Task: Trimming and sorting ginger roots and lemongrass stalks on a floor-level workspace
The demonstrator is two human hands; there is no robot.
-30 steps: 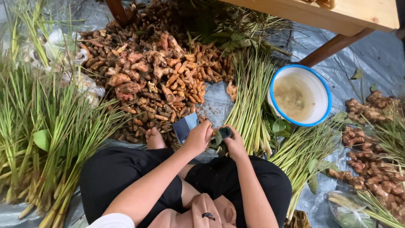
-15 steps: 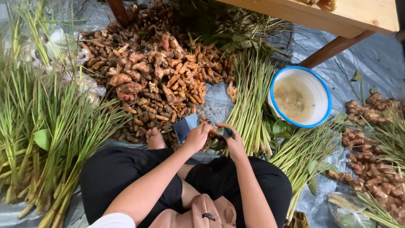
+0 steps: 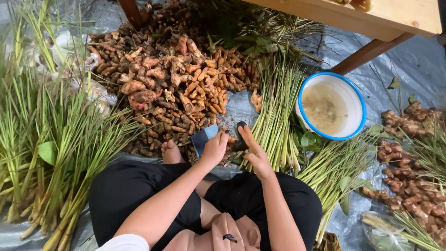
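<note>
Fingers [image 3: 218,145] around blue card [image 3: 205,137]

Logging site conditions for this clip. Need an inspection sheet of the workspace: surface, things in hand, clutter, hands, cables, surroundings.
Surface: grey plastic sheet spread on the ground, wrinkled.
Things in hand: blue-grey flat piece at the left hand's fingertips; small dark object against the right hand, kind unclear.
Clutter: heap of roots ahead; lemongrass bundles around; white bowl with blue rim holding cloudy liquid; more roots at right.
Hands: left hand curled on the blue-grey piece; right hand open, fingers extended.
Cables: nothing seen.
Surroundings: wooden table overhead, bare foot near the heap.
</note>
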